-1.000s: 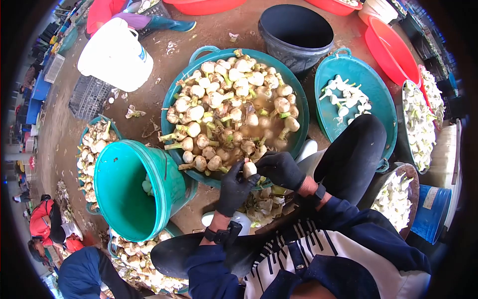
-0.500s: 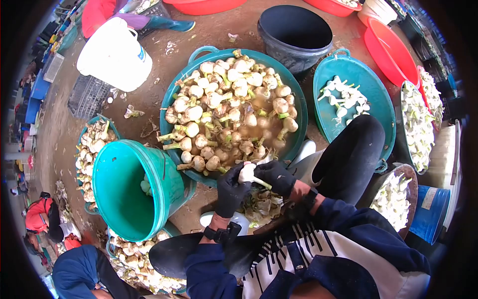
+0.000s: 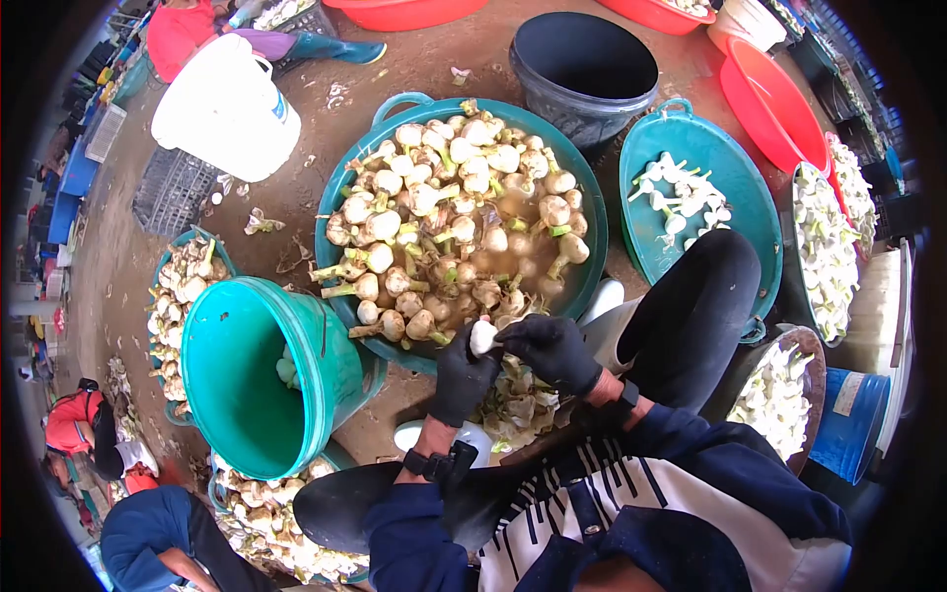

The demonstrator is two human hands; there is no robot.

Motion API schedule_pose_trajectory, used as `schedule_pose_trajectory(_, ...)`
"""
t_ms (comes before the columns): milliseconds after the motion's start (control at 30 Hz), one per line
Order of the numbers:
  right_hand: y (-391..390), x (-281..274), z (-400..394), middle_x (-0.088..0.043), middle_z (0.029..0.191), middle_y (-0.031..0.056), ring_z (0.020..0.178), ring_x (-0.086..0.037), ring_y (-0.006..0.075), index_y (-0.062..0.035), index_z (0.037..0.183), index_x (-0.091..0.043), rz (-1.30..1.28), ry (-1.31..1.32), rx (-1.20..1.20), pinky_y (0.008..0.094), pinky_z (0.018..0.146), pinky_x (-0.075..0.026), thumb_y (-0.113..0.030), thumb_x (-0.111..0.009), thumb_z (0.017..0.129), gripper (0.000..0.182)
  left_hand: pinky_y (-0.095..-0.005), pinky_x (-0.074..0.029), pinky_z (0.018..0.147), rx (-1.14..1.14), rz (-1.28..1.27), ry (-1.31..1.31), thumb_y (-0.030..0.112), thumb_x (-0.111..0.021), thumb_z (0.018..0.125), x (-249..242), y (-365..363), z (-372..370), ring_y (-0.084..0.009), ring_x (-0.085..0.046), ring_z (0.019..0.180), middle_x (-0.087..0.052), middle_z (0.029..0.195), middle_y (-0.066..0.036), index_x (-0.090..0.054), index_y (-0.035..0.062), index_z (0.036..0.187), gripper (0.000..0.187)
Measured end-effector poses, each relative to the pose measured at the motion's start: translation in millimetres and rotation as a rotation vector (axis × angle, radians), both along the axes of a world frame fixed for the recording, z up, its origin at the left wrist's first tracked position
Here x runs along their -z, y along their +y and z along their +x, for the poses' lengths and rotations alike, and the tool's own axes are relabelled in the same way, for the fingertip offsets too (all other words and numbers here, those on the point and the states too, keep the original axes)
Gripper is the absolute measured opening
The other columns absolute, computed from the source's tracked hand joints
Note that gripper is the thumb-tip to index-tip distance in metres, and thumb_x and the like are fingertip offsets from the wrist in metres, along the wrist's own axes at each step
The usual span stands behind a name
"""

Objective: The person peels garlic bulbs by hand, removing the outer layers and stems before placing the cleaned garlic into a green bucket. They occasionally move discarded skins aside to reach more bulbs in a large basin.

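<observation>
The green stalk seen half a second ago is gone. Left hand (image 3: pixel 462 380) grips the white bulb (image 3: pixel 482 336) above the basin (image 3: pixel 340 197) rim; right hand (image 3: pixel 548 350) pinches it, apparently peeling.

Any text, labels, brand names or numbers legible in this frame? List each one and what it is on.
No text can be read in this frame.
White bucket: a small blue label near its rim, too blurred to read.
Blue barrel: a pale label on its side, too small to read.
Jacket: white stripes only, no lettering visible.
Gloves on the left hand and right hand: no markings visible.
</observation>
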State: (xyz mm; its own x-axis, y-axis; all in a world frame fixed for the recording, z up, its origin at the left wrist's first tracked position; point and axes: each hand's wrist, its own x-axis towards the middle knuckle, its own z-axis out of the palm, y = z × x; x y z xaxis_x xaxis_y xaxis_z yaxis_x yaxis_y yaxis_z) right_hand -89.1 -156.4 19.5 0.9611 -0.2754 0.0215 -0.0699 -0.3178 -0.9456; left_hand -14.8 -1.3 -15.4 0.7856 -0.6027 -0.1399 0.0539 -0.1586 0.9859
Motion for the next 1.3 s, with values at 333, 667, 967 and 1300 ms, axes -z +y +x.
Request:
schedule_pose_trajectory(333, -127.0, -84.8, -8.6, -0.065, 0.083, 0.0119, 0.075, -0.062, 0.0342, -0.0090, 0.097, -0.068, -0.980, 0.243, 0.493, 0.0427, 0.066, -0.050, -0.009, -0.064, 0.073, 0.025, -0.0357, -0.049, 0.087, 0.836, 0.347, -0.077, 0.026, -0.067, 0.081, -6.0, 5.4, -23.9, -0.0313, -0.063, 0.098, -0.066, 0.106, -0.016, -0.064, 0.0036, 0.112, 0.038)
schedule_pose_trajectory(667, -60.3, 69.9, 58.2, -0.063, 0.092, 0.0081, 0.086, -0.060, 0.0326, -0.0157, 0.092, -0.068, -0.870, 0.203, -0.144, 0.0437, 0.070, -0.050, -0.008, -0.060, 0.069, 0.025, -0.0342, -0.051, 0.076, 0.648, 0.376, -0.031, 0.033, -0.065, 0.085, -13.2, -0.5, -19.9, -0.0264, -0.067, 0.083, -0.068, 0.097, -0.015, -0.065, 0.0045, 0.108, 0.036)
schedule_pose_trajectory(967, -67.7, 78.4, 57.1, -0.065, 0.078, 0.0143, 0.067, -0.063, 0.0288, -0.0034, 0.085, -0.066, -0.421, 0.136, 0.084, 0.0382, 0.062, -0.050, -0.011, -0.062, 0.076, 0.013, -0.0318, -0.053, 0.077, 0.051, 0.010, 0.363, 0.012, -0.051, 0.094, 26.7, 3.8, -6.7, -0.0191, -0.064, 0.089, -0.061, 0.112, -0.010, -0.050, 0.0053, 0.128, 0.034)
schedule_pose_trajectory(1300, -13.8, 5.2, 35.5, -0.068, 0.083, 0.0102, 0.070, -0.064, 0.0128, 0.0057, 0.105, -0.063, 0.401, 0.281, 0.231, 0.0261, 0.062, -0.051, -0.016, -0.063, 0.086, 0.029, -0.0376, -0.054, 0.087, -0.086, -0.382, 0.632, 0.005, -0.053, 0.093, -11.9, -1.6, 2.8, -0.0240, -0.061, 0.101, -0.057, 0.117, -0.012, -0.047, 0.0015, 0.128, 0.036)
